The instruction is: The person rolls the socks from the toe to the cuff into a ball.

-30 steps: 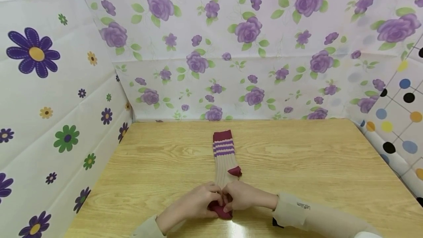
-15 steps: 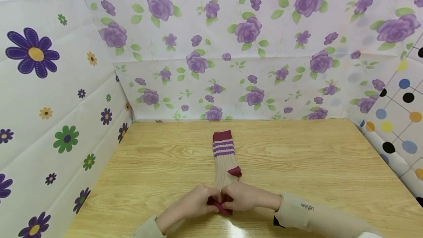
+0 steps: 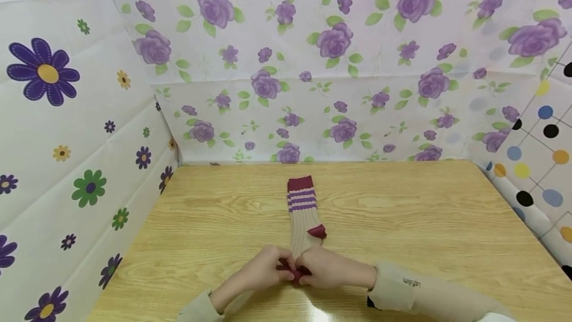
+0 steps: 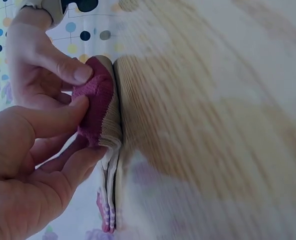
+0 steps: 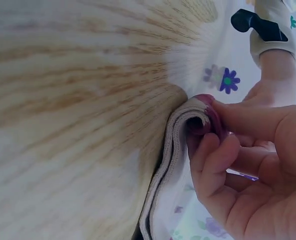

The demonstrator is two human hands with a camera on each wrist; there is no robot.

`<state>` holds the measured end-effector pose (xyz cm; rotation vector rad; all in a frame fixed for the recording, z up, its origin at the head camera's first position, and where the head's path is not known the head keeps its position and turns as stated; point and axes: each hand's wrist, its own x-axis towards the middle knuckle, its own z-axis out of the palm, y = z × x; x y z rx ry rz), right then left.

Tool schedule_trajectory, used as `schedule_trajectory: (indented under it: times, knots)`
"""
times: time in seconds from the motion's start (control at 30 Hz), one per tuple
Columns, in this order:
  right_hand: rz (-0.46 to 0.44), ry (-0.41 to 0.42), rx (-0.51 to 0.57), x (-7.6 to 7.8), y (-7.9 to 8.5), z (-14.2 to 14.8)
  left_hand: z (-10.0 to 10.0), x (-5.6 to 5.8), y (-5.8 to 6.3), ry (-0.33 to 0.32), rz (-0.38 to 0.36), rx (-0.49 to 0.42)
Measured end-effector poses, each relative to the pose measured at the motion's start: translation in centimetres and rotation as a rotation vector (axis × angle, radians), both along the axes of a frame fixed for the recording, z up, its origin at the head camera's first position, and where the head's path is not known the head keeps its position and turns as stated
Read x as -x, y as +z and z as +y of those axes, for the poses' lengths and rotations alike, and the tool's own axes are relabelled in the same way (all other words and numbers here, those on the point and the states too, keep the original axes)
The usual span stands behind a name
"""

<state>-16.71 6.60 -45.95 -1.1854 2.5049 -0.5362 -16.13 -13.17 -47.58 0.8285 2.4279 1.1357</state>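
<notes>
A pair of beige ribbed socks [image 3: 304,220] lies stacked flat on the wooden table, with maroon cuffs, purple stripes and a maroon heel. The cuffs point away from me. At the near end my left hand [image 3: 267,270] and right hand [image 3: 325,266] pinch the maroon toe, side by side. Seen from the left wrist, thumb and fingers hold the curled toe end [image 4: 98,102]. From the right wrist, the toe [image 5: 214,117] is rolled over into a small coil above the two sock layers, with my right fingers curled round its side. The coil's middle is mostly hidden by the hands in the head view.
The light wooden table [image 3: 402,207] extends on both sides of the socks. A purple-flowered cloth [image 3: 313,83] hangs behind it. A daisy-print cloth [image 3: 40,128] stands at the left and a dotted cloth [image 3: 540,163] at the right.
The maroon toe has been rolled further up from the near end, and less of it shows below the fingers. Both hands stay close together on it; the striped end lies still.
</notes>
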Motion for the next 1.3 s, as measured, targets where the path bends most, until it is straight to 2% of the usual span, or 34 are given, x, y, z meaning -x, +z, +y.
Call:
schedule_trajectory:
  times: [0.13,0.5,0.67,0.8,1.0,1.07,1.2,1.3]
  knots:
    - [-0.010,-0.008,0.015,0.0,-0.1,-0.1,0.0,-0.1,0.1,0.033,-0.002,0.001]
    - [-0.021,-0.040,0.004,0.4,-0.5,-0.3,0.2,-0.1,0.1,0.052,0.021,0.026]
    - [-0.022,-0.068,0.022,0.9,-0.5,-0.3,0.3,0.0,0.2,0.073,0.009,0.007]
    - [-0.020,-0.085,0.007,1.3,-0.6,-0.2,0.5,-0.1,0.2,0.103,0.037,0.010]
    - [0.012,-0.153,0.048,1.6,-0.6,0.1,0.7,-0.1,0.5,0.111,0.111,0.078]
    - [0.034,-0.145,0.060,1.5,-0.6,0.1,0.6,-0.2,0.6,0.108,0.127,0.104]
    - [0.069,-0.073,0.039,0.9,-0.6,0.1,0.6,-0.4,0.8,0.113,0.135,0.138]
    - [0.071,-0.053,-0.013,0.4,-0.4,-0.1,0.5,-0.5,0.8,0.123,0.109,0.134]
